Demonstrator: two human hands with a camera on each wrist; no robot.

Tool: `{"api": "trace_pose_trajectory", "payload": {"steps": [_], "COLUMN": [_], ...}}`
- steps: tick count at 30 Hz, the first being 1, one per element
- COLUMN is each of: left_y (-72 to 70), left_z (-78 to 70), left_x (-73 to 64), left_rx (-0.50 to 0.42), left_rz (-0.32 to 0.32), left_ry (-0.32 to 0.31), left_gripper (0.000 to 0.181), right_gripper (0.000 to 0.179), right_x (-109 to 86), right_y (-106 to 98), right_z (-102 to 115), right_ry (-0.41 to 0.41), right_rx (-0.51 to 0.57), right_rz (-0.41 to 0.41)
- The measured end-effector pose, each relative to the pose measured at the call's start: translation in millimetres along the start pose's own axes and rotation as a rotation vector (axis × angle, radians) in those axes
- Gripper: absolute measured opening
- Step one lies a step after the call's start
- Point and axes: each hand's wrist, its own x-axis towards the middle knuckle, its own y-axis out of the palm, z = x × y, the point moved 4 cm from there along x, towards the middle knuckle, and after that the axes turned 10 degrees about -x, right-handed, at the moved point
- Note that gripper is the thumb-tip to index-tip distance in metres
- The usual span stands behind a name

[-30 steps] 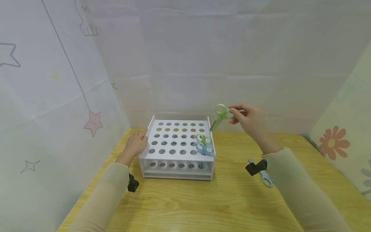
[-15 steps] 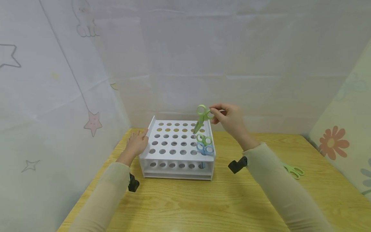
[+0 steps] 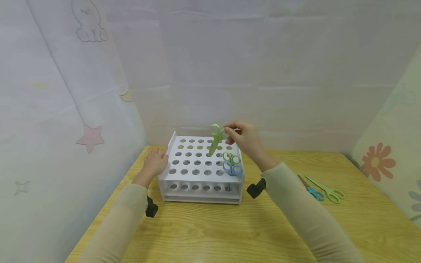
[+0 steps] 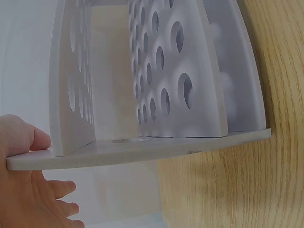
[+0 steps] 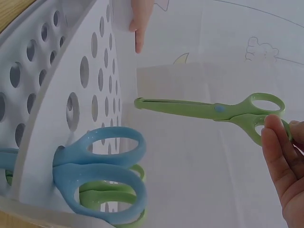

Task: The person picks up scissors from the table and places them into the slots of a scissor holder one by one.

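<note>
Between its thumb and fingers my right hand pinches one handle loop of green scissors. Their blades point down and slightly left over the white rack, apart from its top as seen in the right wrist view. At the rack's left side panel, my left hand grips the edge, thumb on the inner side and fingers on the outer. Blue scissors stand blades down in a right-column hole near the front. Just behind them stands another green pair, partly hidden in the right wrist view.
On the wooden table, to the right of the rack, lie dark-bladed blue scissors and light green scissors. The right forearm passes close to them. Rows of round holes cover the rack's top, and a cloth wall rises behind.
My right hand has carried the green scissors leftward, from beyond the rack's right side to over its holes. The scissors on the table show more fully as the forearm shifts. My left hand stays put.
</note>
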Motion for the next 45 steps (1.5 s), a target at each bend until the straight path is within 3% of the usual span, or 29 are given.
{"api": "trace_pose_trajectory", "payload": {"steps": [14, 29, 45], "left_y": [-0.7, 0.4, 0.5], "left_z": [-1.2, -2.0, -1.3], "left_x": [-1.1, -0.1, -1.1], "left_rx": [0.009, 0.009, 0.011], "left_rz": [-0.007, -0.003, -0.003], "left_ry": [0.000, 0.003, 0.006], "left_gripper": [0.054, 0.054, 0.054], "right_gripper": [0.014, 0.019, 0.014], "right_x": [-1.6, -6.2, -11.5], "right_y": [25, 55, 70], "right_z": [-13, -34, -45], "right_ry": [0.069, 0.250, 0.241], "right_rx": [-0.025, -0.075, -0.036], "right_rz": [0.058, 0.255, 0.305]}}
